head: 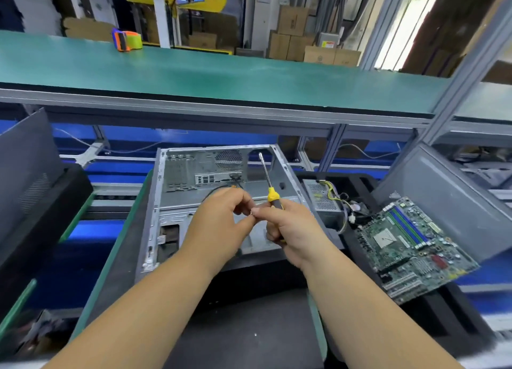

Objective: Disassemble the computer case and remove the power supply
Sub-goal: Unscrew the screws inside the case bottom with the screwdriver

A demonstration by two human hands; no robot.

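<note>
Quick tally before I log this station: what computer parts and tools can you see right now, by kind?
Computer case, opened: 1
Power supply, out beside the case: 1
Motherboard: 1
Grey side panel: 1
Dark side panel: 1
Screwdriver, in the right hand: 1
Tape dispenser on the shelf: 1
Total: 7

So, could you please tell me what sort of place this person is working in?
Most likely a factory or workshop line for taking computers apart. An opened computer case lies on the bench, a loose motherboard sits to its right, and cardboard boxes are stacked behind the long green shelf.
</note>
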